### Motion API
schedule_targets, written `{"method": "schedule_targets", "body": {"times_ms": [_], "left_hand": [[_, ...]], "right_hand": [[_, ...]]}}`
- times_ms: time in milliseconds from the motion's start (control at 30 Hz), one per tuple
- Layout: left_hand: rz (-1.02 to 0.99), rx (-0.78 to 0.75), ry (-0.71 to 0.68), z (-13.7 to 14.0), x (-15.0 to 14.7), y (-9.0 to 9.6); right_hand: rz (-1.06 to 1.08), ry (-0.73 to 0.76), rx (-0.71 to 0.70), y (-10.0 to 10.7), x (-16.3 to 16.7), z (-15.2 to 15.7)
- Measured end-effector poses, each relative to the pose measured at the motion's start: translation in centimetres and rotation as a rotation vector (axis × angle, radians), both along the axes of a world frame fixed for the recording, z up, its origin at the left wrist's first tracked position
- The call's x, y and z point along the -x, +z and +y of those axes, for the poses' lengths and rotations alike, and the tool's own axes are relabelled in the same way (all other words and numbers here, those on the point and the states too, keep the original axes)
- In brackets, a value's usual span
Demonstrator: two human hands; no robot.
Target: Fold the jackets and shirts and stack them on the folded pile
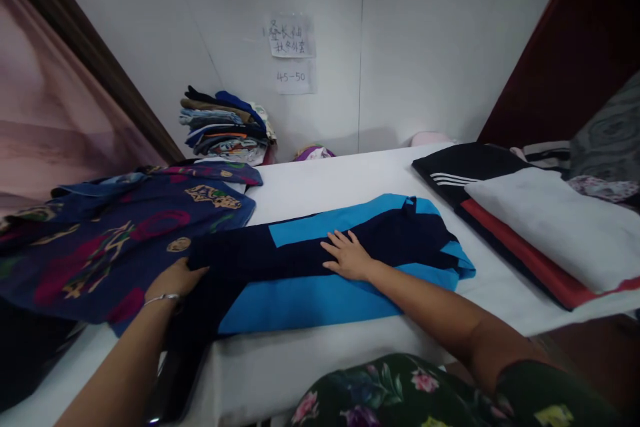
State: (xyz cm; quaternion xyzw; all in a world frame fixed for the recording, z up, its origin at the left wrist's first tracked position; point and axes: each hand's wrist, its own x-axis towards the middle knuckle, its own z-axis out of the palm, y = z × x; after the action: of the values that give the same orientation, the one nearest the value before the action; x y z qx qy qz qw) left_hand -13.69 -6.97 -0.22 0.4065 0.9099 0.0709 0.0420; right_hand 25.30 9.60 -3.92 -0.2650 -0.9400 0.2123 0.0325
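A navy and bright blue long-sleeved jacket (310, 303) lies partly folded across the white table, its long side towards me. At its dark left end my left hand (176, 279) is closed on the fabric, thumb on top; the other fingers are mostly hidden. My right hand (351, 257) lies flat on the navy middle, fingers spread. A patterned dark blue garment (150, 227) spreads out just beyond my left hand, partly covered by the jacket's end.
A stack of folded clothes (227, 123) stands at the back left, against the wall. On the right lie a black garment with white stripes (465, 163) and a white and red garment (555, 227). Handwritten paper (293, 40) is on the wall. A pink curtain (65, 100) hangs left.
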Motion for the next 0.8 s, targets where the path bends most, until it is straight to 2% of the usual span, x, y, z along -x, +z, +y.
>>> {"method": "schedule_targets", "body": {"times_ms": [67, 100, 200, 267, 333, 433, 600, 800], "left_hand": [[0.097, 0.046, 0.076, 0.4, -1.3, 1.5], [0.167, 0.012, 0.064, 0.8, -2.2, 2.1], [0.301, -0.188, -0.159, 2.8, -5.5, 2.8], [0.252, -0.242, -0.34, 4.8, -8.0, 2.3], [0.189, -0.221, -0.482, 7.2, -10.4, 1.4], [0.138, -0.123, -0.586, 10.7, -13.0, -0.2], [0.169, 0.028, -0.579, 14.4, -14.5, -1.6], [0.165, 0.016, -0.559, 15.4, -13.9, -1.2]], "right_hand": [[0.036, 0.002, 0.061, 0.8, -0.8, 1.3], [0.076, -0.019, 0.061, 1.4, -1.4, 2.4], [0.198, -0.204, -0.019, 3.1, -3.7, 7.6], [0.164, -0.395, -0.032, 3.9, -5.5, 11.8], [0.117, -0.505, -0.026, 4.3, -7.2, 15.6], [0.034, -0.611, 0.01, 3.9, -8.9, 19.5], [-0.042, -0.638, 0.061, 2.7, -9.1, 21.5], [-0.006, -0.499, 0.159, 3.7, -9.8, 20.9]]}}
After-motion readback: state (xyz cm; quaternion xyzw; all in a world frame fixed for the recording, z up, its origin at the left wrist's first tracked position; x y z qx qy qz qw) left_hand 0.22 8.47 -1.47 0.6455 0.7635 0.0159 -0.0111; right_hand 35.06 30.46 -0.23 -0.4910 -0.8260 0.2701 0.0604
